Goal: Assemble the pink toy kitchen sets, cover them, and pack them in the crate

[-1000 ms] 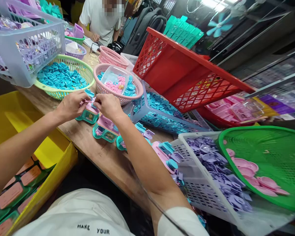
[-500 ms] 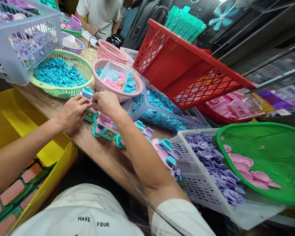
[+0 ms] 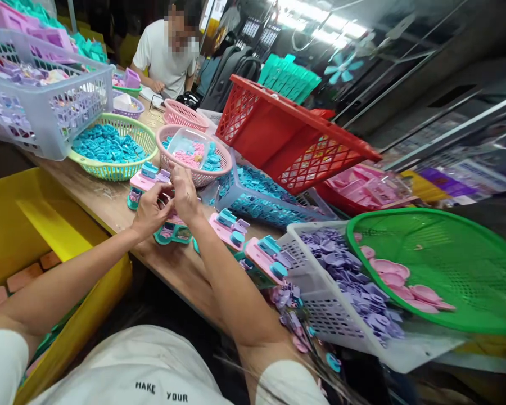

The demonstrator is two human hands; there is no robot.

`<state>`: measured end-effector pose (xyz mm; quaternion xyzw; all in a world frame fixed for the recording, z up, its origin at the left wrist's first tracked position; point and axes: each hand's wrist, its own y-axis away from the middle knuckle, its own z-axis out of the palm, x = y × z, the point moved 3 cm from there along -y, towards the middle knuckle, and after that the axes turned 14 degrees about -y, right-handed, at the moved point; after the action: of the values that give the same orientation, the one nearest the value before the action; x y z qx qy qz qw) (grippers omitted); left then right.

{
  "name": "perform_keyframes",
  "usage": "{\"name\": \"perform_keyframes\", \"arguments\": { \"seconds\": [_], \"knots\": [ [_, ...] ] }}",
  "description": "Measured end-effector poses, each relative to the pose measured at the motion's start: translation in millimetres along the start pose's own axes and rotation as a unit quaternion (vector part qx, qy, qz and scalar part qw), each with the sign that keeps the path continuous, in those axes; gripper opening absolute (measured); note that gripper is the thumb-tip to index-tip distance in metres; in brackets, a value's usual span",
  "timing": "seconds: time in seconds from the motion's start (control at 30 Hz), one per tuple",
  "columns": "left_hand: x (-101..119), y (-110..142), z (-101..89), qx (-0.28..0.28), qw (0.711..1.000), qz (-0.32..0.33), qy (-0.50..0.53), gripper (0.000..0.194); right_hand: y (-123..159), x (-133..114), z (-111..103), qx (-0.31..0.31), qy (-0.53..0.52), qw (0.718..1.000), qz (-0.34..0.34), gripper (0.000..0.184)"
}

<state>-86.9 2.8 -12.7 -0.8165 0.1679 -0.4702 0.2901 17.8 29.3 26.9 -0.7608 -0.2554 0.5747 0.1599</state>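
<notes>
The left hand [image 3: 152,212] is curling its fingers into a narrow grip, and the right hand [image 3: 186,197] is bunching close beside it; from over here I can't tell whether either is pinching anything. Right below them a pink-and-teal toy [image 3: 172,232] is sitting on the wooden surface [image 3: 84,188], its top mostly hiding behind the fingers. A second toy [image 3: 141,183] is standing just beyond the left hand. The right forearm [image 3: 227,281] is cutting across the row, with two more toys [image 3: 265,260] resting past it. A pale green basket [image 3: 109,171] and a pink basket [image 3: 208,177] are crowding the far side.
</notes>
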Motion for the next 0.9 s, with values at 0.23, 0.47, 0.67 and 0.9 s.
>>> {"name": "perform_keyframes", "arguments": {
  "seconds": [0.23,0.47,0.67,0.9],
  "knots": [
    [-8.1,-15.0,22.9,0.022,1.0,0.007,0.009,0.027,2.5,5.2,-23.1,0.091,-0.031,0.995,-0.038,0.048],
    [-2.3,-21.9,3.0,0.038,0.994,-0.013,0.1,0.027,1.4,16.3,2.8,0.117,-0.256,0.959,0.02,0.045],
    [-13.1,-9.8,12.3,0.069,0.976,-0.125,0.166,0.038,4.7,15.1,12.2,0.114,-0.195,0.969,0.098,0.058],
    [-17.7,-29.8,-18.7,-0.025,0.931,-0.24,0.272,0.041,10.5,-13.9,-25.7,-0.115,0.069,0.988,-0.079,0.033]
  ]
}}
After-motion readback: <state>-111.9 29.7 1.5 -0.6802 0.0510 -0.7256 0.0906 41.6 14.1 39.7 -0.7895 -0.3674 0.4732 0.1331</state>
